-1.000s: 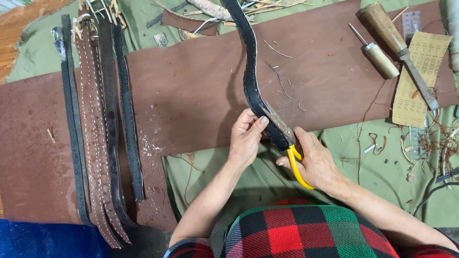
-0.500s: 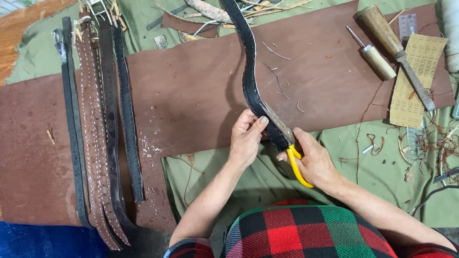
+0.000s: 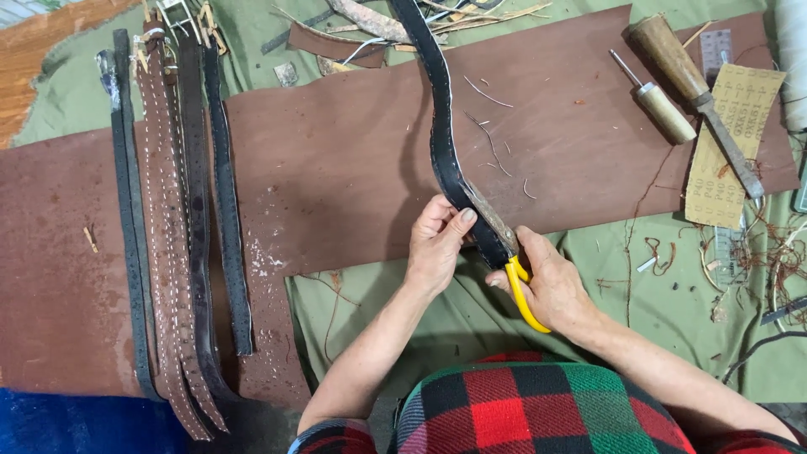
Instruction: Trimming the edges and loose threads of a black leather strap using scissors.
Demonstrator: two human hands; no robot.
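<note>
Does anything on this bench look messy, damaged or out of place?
Thread scraps litter the brown leather sheet, and tangled offcuts lie at the right edge. White specks mark the sheet's lower edge. Nothing looks broken.

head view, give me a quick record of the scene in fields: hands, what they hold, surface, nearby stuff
left hand: pinches the black leather strap near its lower end
right hand: grips a yellow-handled tool set against the strap's end
strap: curved, runs up and away over the brown leather sheet
surface: green cloth under the sheet
left side: several dark and brown straps laid side by side
upper right: two wooden-handled tools and a strip of sandpaper
clothing: red, green and black plaid
</note>
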